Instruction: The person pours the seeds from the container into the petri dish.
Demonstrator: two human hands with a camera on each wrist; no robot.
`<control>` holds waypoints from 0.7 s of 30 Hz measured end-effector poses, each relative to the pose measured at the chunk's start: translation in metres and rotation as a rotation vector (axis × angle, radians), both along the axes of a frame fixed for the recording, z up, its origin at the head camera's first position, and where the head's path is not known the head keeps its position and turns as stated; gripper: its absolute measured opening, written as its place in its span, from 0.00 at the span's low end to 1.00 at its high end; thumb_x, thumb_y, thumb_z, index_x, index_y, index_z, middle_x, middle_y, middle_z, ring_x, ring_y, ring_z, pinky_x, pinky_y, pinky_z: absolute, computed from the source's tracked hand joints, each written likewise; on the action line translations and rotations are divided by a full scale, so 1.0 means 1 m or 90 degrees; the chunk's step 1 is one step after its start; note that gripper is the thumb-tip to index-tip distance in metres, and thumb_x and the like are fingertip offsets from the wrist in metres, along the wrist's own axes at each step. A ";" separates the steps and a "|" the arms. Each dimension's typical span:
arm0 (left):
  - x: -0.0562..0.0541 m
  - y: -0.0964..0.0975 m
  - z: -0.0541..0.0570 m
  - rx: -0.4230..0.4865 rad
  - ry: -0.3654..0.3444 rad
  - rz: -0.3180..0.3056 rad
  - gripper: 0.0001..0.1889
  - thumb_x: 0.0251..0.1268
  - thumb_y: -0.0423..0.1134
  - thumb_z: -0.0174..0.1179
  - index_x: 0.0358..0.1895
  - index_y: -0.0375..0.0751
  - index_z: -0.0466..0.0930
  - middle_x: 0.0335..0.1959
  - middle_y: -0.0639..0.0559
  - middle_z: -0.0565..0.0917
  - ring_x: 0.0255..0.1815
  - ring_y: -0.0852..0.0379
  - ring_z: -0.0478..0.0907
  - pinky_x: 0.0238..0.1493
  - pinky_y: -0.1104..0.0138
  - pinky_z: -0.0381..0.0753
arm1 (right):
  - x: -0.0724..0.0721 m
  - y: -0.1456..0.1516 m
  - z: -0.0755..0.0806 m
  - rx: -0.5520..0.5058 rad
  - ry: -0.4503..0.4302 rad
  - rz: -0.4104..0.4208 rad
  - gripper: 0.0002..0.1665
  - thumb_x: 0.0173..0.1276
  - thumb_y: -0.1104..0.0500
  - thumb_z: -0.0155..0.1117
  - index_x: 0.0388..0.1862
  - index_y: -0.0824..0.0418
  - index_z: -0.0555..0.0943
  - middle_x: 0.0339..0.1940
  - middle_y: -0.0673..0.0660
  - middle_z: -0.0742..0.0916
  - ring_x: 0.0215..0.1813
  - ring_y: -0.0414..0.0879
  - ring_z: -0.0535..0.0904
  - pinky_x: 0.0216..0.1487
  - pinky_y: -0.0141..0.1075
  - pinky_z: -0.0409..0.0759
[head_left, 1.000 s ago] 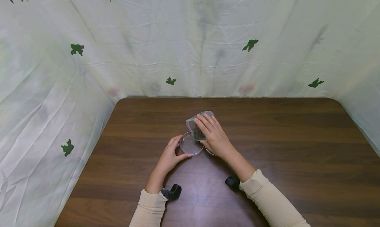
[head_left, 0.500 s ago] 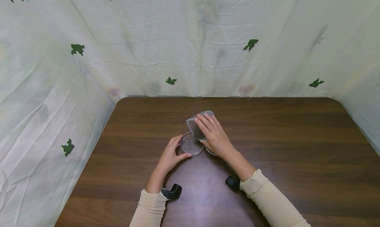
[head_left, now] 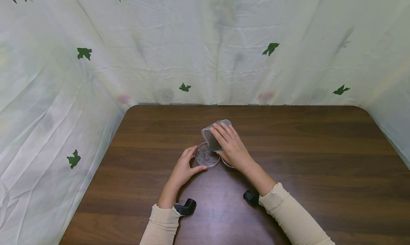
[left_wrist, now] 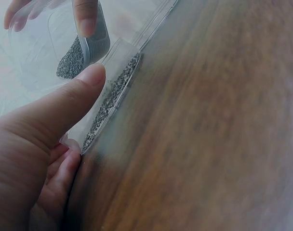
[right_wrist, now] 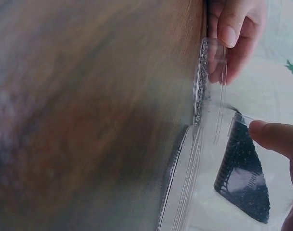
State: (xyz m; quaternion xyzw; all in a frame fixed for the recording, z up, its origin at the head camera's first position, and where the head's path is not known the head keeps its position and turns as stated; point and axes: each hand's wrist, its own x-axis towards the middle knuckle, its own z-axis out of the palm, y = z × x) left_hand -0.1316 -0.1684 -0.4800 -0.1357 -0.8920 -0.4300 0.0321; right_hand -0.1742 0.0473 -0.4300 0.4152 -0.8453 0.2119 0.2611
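A clear round petri dish point(head_left: 213, 166) lies on the table with dark granules spread over its bottom. My left hand point(head_left: 183, 169) grips it from the left, thumb at the near rim and fingers at the far side. Above the dish, my right hand point(head_left: 235, 150) holds a clear plastic tub point(head_left: 206, 132) tilted, its rim low over the dish. Dark granules point(left_wrist: 72, 62) are heaped inside the tub, and in the right wrist view a thin stream leaves its rim. Most of the tub is hidden behind the right hand in the head view.
A second clear round dish or lid point(right_wrist: 178, 187) lies right beside the first, partly under my right hand. The wooden table point(head_left: 304, 149) is bounded at the back and sides by a pale cloth point(head_left: 205, 53) with green leaf-like patches. Dark wrist devices point(head_left: 185, 207) sit near both cuffs.
The petri dish bottom has gone from nearly bare to covered with dark granules, which keep growing denser. Both hands and the tilted tub have stayed almost in place.
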 end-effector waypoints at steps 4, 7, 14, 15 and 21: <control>0.000 0.000 0.000 -0.001 0.000 0.000 0.43 0.43 0.44 0.70 0.63 0.31 0.61 0.59 0.39 0.66 0.53 0.45 0.71 0.53 0.60 0.71 | 0.000 0.000 -0.001 0.000 0.003 -0.003 0.54 0.40 0.61 0.77 0.65 0.65 0.59 0.66 0.62 0.63 0.67 0.57 0.53 0.66 0.48 0.48; 0.000 0.000 0.001 -0.002 -0.001 0.000 0.43 0.43 0.44 0.70 0.64 0.31 0.60 0.59 0.39 0.66 0.53 0.45 0.71 0.53 0.60 0.71 | 0.000 0.000 -0.002 -0.002 0.005 -0.003 0.54 0.40 0.61 0.77 0.65 0.65 0.59 0.66 0.62 0.63 0.67 0.57 0.53 0.66 0.48 0.49; 0.000 0.000 0.000 -0.001 0.000 -0.002 0.43 0.43 0.44 0.70 0.64 0.30 0.60 0.59 0.39 0.66 0.53 0.45 0.71 0.53 0.59 0.71 | 0.001 0.001 -0.001 0.007 0.000 -0.006 0.53 0.41 0.61 0.76 0.66 0.65 0.58 0.66 0.62 0.63 0.68 0.56 0.52 0.67 0.48 0.48; 0.000 0.000 0.000 0.000 0.001 -0.003 0.43 0.43 0.44 0.70 0.63 0.30 0.60 0.59 0.39 0.66 0.53 0.45 0.71 0.53 0.59 0.71 | 0.001 0.001 0.000 0.008 0.000 -0.006 0.53 0.41 0.61 0.76 0.66 0.64 0.58 0.66 0.62 0.63 0.68 0.56 0.52 0.67 0.48 0.47; -0.001 0.000 -0.001 0.002 0.009 -0.002 0.43 0.42 0.43 0.71 0.63 0.30 0.61 0.58 0.39 0.66 0.53 0.45 0.71 0.53 0.59 0.71 | 0.001 0.001 0.000 0.010 0.000 -0.005 0.54 0.40 0.62 0.77 0.66 0.64 0.58 0.66 0.62 0.63 0.68 0.57 0.52 0.66 0.48 0.48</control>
